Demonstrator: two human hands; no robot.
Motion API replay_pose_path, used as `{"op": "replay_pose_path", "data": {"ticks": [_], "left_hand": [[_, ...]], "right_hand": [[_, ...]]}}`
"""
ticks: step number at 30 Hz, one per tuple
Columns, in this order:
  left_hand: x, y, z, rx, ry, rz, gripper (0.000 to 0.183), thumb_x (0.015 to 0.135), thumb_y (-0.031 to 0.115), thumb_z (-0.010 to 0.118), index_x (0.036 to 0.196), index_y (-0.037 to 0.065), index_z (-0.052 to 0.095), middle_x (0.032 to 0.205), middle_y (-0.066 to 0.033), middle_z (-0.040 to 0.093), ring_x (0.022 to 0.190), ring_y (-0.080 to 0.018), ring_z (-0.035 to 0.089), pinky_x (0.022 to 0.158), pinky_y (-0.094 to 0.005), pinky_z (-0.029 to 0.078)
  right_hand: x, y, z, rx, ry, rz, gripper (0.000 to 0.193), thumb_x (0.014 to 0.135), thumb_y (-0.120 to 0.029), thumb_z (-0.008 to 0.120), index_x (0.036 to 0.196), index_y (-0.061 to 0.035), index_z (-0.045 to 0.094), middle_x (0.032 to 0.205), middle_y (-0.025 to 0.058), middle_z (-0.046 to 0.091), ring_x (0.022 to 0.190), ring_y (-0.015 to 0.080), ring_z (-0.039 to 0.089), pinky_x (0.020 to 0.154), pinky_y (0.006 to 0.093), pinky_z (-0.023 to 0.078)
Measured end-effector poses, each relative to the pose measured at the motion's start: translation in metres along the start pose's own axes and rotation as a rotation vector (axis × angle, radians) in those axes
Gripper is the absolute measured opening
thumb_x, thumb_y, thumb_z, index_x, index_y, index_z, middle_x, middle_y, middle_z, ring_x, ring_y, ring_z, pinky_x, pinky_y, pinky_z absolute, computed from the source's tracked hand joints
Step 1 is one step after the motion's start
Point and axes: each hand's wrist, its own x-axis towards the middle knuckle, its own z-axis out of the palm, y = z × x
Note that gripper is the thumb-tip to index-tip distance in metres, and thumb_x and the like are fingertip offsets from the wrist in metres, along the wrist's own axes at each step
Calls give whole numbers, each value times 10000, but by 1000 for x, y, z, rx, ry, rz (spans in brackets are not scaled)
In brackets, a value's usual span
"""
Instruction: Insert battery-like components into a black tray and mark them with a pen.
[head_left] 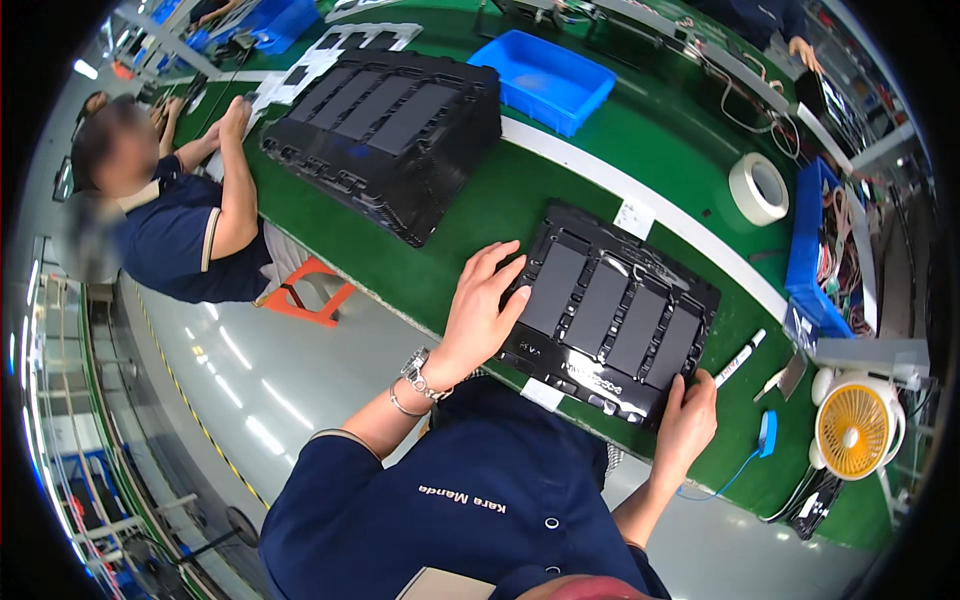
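Note:
A black plastic tray (582, 362) lies on the green table in front of me, with several flat dark-grey rectangular pieces (603, 303) side by side in its slots. My left hand (484, 310) is open at the tray's left edge, its fingers stretched out and the thumb touching the rim. At the near right corner, my right hand (688, 425) has its thumb and fingers closed on the edge; some fingertips are hidden. To the far left stands a tall stack of similar black trays (440, 165), with dark pieces in the top one.
A blue bin (540, 82) sits beyond the stack. To the right are a tape roll (758, 189), a white marker (740, 357), a blue corded item (767, 434), a yellow-and-white fan (853, 428) and a blue bin of cables (815, 250). A co-worker (195, 225) sits left.

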Motion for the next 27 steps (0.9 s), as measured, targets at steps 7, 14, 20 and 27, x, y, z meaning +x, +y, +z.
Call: {"op": "replay_pose_path", "data": {"ticks": [7,14,20,27], "left_hand": [[6,23,-23,-859,-149,-180,692,954,130,580,1535,21,221,1548,-135,321,1315,-155,421,1094,-312,339],[42,26,-142,-1051,-26,-185,634,934,161,613,1489,30,336,1310,-100,567,1069,-135,612,927,-268,486],[85,-59,-259,-968,135,-220,500,966,137,567,1427,3,426,1248,-90,609,1060,-145,633,902,-277,518],[140,-209,-343,-801,129,-447,538,925,175,631,1416,27,467,1293,-64,586,1111,-145,599,907,-283,494]], "right_hand": [[7,5,-17,779,116,114,260,958,-89,564,1199,6,549,802,-19,491,729,65,453,648,237,387],[5,-58,-49,1148,90,-150,380,993,-202,461,1285,27,538,895,23,531,736,61,463,642,215,382],[3,-79,-30,1162,-130,-142,316,957,-102,524,1251,10,552,913,21,573,653,55,483,558,191,393],[-9,-76,-10,1096,-325,-29,274,958,-51,529,1227,-14,567,883,-6,579,683,38,487,567,182,388]]}}
